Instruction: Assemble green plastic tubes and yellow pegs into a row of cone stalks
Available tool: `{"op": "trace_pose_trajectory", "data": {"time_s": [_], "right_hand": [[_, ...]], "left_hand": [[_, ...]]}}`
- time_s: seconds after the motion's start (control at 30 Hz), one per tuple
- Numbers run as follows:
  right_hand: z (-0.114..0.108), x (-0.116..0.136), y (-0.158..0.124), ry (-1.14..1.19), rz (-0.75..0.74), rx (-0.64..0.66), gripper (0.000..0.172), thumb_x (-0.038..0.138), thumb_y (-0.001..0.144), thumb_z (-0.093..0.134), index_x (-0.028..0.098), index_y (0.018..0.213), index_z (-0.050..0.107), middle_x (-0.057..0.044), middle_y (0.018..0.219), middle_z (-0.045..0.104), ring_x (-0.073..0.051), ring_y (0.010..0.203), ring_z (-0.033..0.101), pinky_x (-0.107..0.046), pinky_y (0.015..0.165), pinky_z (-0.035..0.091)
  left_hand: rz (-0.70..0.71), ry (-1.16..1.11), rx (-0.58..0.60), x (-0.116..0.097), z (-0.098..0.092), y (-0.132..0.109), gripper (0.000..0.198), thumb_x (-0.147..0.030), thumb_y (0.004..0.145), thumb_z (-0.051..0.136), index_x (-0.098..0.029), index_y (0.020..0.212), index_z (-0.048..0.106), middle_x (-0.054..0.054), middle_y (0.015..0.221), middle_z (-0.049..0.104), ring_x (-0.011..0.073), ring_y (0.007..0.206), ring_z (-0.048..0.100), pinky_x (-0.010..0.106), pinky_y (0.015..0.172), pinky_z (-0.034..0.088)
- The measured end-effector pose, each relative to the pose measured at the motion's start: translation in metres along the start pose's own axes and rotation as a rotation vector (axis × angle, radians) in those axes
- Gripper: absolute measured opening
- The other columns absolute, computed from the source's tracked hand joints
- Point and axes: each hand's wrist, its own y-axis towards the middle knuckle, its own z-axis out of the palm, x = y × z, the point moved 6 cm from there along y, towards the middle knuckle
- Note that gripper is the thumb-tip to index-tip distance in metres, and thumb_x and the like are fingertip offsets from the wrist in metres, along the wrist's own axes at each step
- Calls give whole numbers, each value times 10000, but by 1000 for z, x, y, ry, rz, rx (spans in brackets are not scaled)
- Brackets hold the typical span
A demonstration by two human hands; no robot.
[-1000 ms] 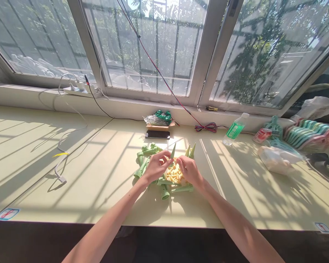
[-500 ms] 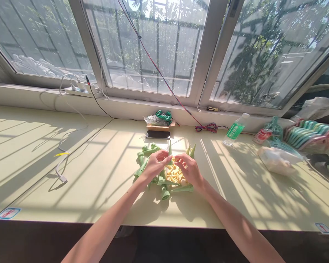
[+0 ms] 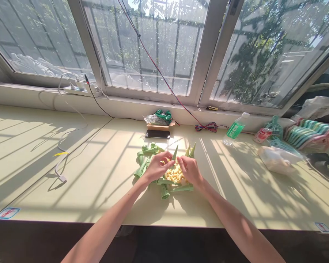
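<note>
A heap of green plastic cone-shaped spikes (image 3: 146,157) lies mid-table around a small pile of yellow pieces (image 3: 174,174). My left hand (image 3: 157,166) is closed on one green spike (image 3: 174,152), its tip pointing up and away. My right hand (image 3: 190,169) meets it just to the right, fingers pinched at the spike's lower end, over the yellow pile. What the right fingers hold is too small to name. Two more spike tips (image 3: 190,150) stand behind my right hand.
A black phone (image 3: 157,134) and a small box with foil and green wrap (image 3: 159,120) lie behind the heap. A water bottle (image 3: 235,129), a can (image 3: 261,135), bags and stacked green-pink items (image 3: 308,132) fill the right. White cables (image 3: 60,149) trail left. Windows run along the back.
The green spike in my left hand has tilted from upright to leaning right, and my right hand has closed in on its lower end.
</note>
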Motion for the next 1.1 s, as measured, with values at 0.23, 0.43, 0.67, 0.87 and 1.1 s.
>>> {"op": "trace_pose_trajectory", "data": {"time_s": [0.23,0.43,0.67,0.87,1.1], "right_hand": [[-2,-2,1,143,6,-28,254,397,981,569,199,1117,650,-33,853,692,-130,609,594,-254,556,503],[1,1,1,105,-99,19,244,349,1019,506,228,1153,671,-69,933,681,-170,764,635,-270,583,522],[-1,0,1,94,-130,11,228,334,1026,490,218,1084,678,-56,892,673,-166,718,616,-284,611,514],[-1,4,1,69,-127,60,271,336,1043,430,194,969,650,-50,843,646,-165,712,591,-275,627,477],[2,3,-2,-2,-70,101,392,347,1062,336,204,733,493,2,661,521,-130,576,457,-254,565,372]], "left_hand": [[-89,-5,-126,11,-11,2,353,-515,823,695,-173,904,667,63,868,688,223,839,691,292,641,569],[-193,-104,-160,16,-12,2,387,-542,765,751,-179,860,656,71,864,709,216,794,693,265,558,545],[-93,-12,-116,16,-9,2,352,-521,817,701,-179,885,650,46,865,681,203,830,687,274,657,564],[-22,23,-88,9,-7,0,268,-451,883,624,-187,929,642,35,923,632,154,752,630,246,611,538],[45,45,-70,0,-4,-2,230,-422,893,626,-196,905,664,-4,754,570,122,671,532,246,659,546]]}}
